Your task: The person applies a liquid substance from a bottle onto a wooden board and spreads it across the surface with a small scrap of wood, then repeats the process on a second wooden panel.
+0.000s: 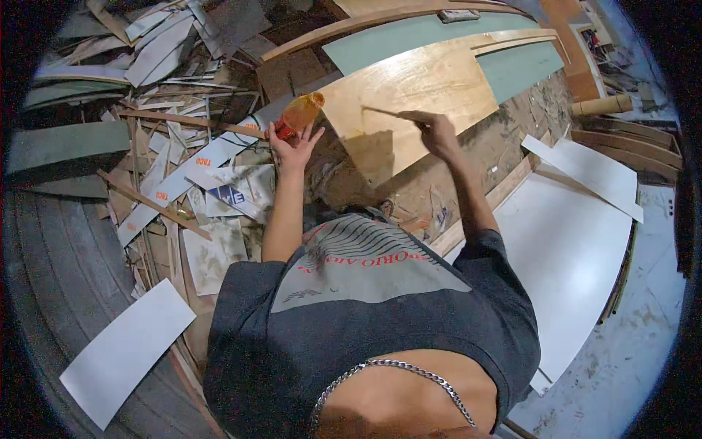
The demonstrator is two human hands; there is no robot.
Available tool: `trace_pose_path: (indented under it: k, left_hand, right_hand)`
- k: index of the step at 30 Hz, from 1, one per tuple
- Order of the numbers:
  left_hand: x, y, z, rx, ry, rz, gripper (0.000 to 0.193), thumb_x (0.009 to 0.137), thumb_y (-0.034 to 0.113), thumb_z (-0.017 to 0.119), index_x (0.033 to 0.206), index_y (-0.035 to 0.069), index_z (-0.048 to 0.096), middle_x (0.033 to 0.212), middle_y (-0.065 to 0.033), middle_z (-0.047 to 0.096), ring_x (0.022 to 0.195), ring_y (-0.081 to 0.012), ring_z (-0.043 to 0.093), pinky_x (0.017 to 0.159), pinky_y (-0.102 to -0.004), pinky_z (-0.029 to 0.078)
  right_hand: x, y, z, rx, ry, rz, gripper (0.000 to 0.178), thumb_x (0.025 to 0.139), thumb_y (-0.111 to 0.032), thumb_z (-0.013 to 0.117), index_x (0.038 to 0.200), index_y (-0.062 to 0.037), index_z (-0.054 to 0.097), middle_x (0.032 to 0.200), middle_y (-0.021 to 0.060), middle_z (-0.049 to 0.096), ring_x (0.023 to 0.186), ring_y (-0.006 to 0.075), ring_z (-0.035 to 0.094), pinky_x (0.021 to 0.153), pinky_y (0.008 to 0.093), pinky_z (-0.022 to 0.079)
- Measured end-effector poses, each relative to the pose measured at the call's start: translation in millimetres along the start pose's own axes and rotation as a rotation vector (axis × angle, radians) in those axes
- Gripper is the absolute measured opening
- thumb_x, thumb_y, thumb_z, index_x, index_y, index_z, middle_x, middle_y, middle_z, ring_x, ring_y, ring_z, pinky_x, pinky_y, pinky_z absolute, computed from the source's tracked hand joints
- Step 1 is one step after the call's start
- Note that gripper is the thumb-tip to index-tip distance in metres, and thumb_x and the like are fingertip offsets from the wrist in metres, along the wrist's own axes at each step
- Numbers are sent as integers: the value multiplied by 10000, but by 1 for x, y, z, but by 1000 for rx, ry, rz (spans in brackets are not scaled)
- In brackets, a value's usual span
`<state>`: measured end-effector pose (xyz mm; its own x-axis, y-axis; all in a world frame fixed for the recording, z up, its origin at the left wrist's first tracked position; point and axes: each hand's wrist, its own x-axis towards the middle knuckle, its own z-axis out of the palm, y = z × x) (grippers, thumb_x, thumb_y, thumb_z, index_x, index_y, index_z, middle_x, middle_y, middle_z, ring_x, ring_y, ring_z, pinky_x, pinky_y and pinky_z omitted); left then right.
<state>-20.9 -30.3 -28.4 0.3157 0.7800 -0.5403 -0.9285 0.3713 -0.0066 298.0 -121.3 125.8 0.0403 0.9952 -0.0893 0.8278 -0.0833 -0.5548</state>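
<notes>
Left hand (295, 150), out at eleven o'clock with the person at six: its grip is clamped on a bottle (298, 117), red low down and amber above, tipped so its mouth points to one o'clock. Over at half past one, the right hand (436, 137) has its grip closed round a thin stick (384, 112), which reaches toward nine o'clock above a pale wooden board (424, 80). I can't tell whether the tip touches the wood. That board lies at one o'clock on a brown, littered worktop (537, 110), the arm's shadow across its near part, and green panels (395, 44) show beyond it. At ten o'clock there's a jumble of offcuts (164, 44); at eight, a white panel (128, 355) lies near the person. Round toward four stretches a big white sheet (567, 256), with a narrow white strip (589, 175) lying aslant near three, and a cardboard tube (601, 105) sits at two.
</notes>
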Motion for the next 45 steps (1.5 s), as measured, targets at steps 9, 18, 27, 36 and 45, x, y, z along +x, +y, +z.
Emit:
trace_pose_path:
  k: [9, 18, 27, 36, 45]
  left_hand:
    - [-20, 3, 4, 3, 44, 101, 792, 801, 540, 642, 1428, 146, 360, 1480, -101, 362, 1357, -351, 402, 1083, -712, 226]
    - [-27, 17, -14, -73, 74, 140, 722, 819, 502, 619, 1405, 155, 381, 1467, -87, 348, 1342, -350, 421, 1092, -710, 222]
    - [-34, 11, -10, -97, 45, 118, 832, 801, 566, 616, 1449, 149, 305, 1485, -101, 307, 1379, -335, 350, 1094, -704, 225]
    - [-46, 26, -20, -112, 90, 180, 848, 795, 564, 635, 1451, 148, 295, 1483, -119, 304, 1390, -326, 336, 1084, -702, 251]
    - [-46, 29, -20, -115, 86, 194, 803, 774, 542, 655, 1394, 136, 347, 1429, -131, 357, 1378, -327, 350, 1072, -713, 271]
  right_hand:
    - [25, -25, 60, -402, 102, -407, 465, 778, -20, 523, 1177, -206, 672, 1219, 18, 657, 1171, 196, 587, 967, 384, 453]
    - [11, 18, 20, -479, -140, -318, 484, 740, 18, 528, 1126, -224, 693, 1213, -32, 664, 1158, 146, 590, 971, 377, 463]
    - [41, -10, 77, -450, 112, -449, 470, 788, -26, 524, 1195, -224, 648, 1276, 2, 623, 1215, 232, 553, 1060, 448, 381]
    - [31, 9, 87, -473, 174, -562, 472, 797, -63, 558, 1234, -228, 625, 1284, 25, 617, 1205, 240, 557, 1068, 443, 362]
    - [94, -29, 95, -457, 301, -516, 387, 838, -161, 558, 1211, -228, 632, 1243, 3, 636, 1162, 221, 571, 1009, 426, 400]
